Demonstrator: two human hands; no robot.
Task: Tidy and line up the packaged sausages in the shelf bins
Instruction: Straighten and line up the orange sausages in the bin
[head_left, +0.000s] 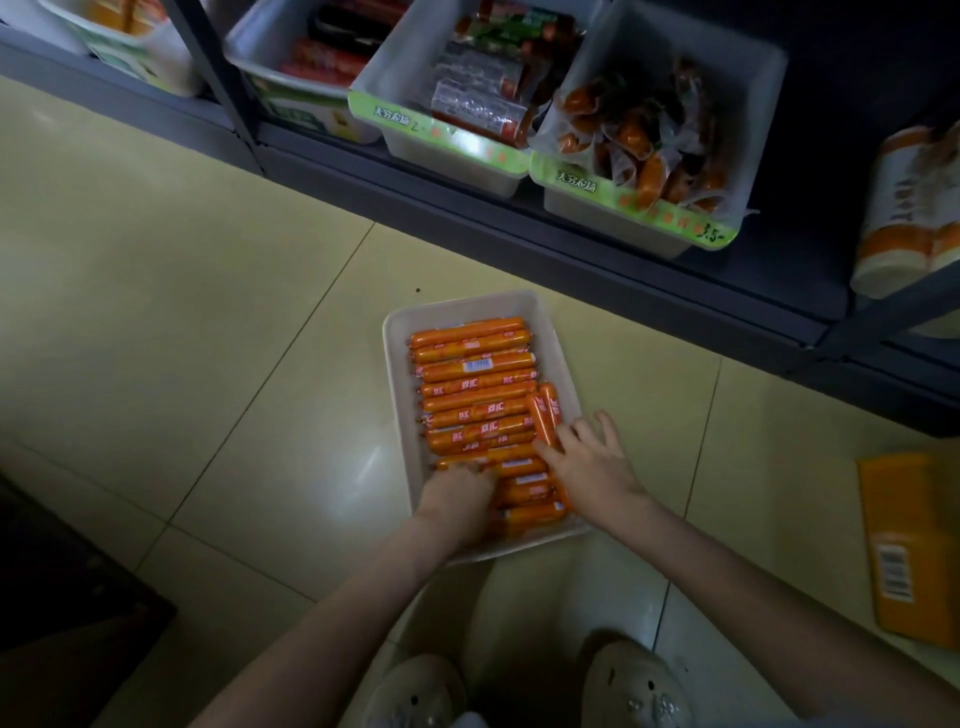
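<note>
The white bin stands on the floor, below the shelf. Most of the sausages in it lie crosswise, with the long axis from 9 to 3 o'clock. Two stray sausages at the bin's right wall point from 12 to 6.

The right hand is the nearer one. Its fingers are spread and straight, touching the strays, which lie at 11 o'clock from the palm.

The left hand rests on the near rows with its fingers bent down. I cannot tell whether they pinch one.

Probably the strays need a quarter turn to join the row.
</note>
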